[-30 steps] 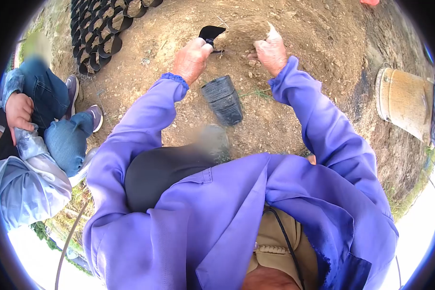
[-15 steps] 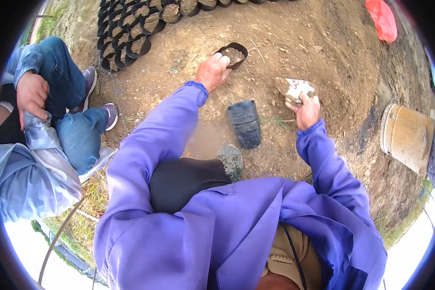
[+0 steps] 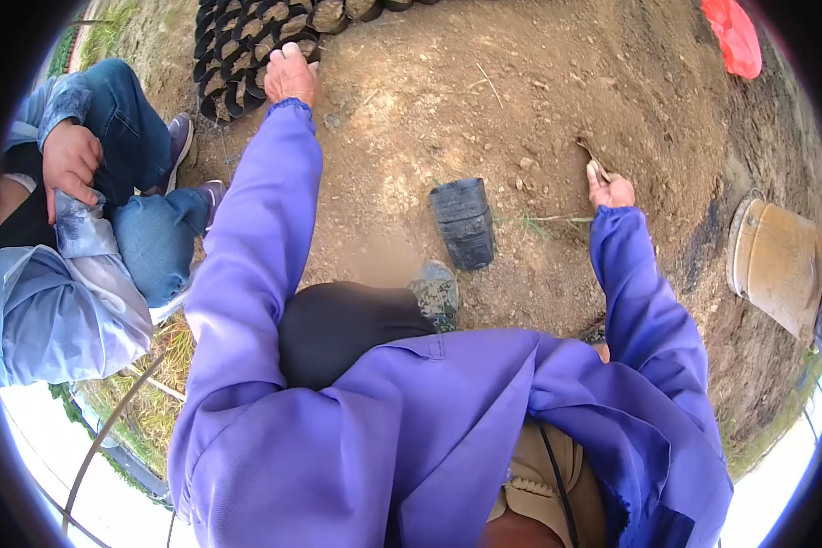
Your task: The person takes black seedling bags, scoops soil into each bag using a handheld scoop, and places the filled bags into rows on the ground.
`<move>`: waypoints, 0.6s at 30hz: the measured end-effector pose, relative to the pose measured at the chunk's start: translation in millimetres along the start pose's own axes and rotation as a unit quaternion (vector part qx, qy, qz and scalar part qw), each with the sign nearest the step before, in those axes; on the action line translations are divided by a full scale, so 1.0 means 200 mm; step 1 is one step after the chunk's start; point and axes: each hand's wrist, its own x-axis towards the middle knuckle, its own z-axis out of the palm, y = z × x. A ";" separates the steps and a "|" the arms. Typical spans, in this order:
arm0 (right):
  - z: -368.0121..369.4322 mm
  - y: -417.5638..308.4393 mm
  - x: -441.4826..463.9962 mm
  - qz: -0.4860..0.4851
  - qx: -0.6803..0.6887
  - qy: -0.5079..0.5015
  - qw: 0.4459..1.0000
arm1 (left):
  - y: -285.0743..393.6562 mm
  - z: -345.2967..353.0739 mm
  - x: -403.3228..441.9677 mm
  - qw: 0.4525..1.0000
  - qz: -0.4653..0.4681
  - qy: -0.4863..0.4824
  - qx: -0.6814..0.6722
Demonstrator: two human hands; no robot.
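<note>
My left hand [image 3: 291, 75] is closed at the near right edge of several black nursery pots [image 3: 237, 57] packed in rows and filled with soil. Its fingers are on the rim of a pot there, mostly hidden by the hand. Off to the right, my right hand [image 3: 610, 189] pinches a thin flat scoop [image 3: 594, 157], seen nearly edge-on just above the loose soil. Between my arms a flattened black pot or stack of them [image 3: 463, 224] lies on the ground.
A person in jeans [image 3: 142, 137] crouches at the left, one hand on a knee. At the right a dirty bucket [image 3: 776, 260] lies tilted. A red plastic bag [image 3: 732, 38] is at the upper right, beyond a mound of loose soil [image 3: 630, 82].
My left hand has carried the soil-filled pot left and away from me to the rows. My right hand has moved slightly right, and the scoop has turned from its broad face to its edge.
</note>
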 end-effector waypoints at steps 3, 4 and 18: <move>0.01 0.01 -0.09 0.008 0.020 -0.052 0.998 | 0.25 -0.13 -0.20 0.983 0.138 -0.072 -0.095; -0.01 0.02 -0.11 -0.017 -0.016 -0.067 0.997 | 0.35 -0.15 -0.30 0.950 0.126 -0.242 -0.150; 0.14 -0.05 -0.57 -0.071 -0.161 -0.250 0.952 | 0.73 -0.41 -0.60 0.862 0.185 -0.267 -0.390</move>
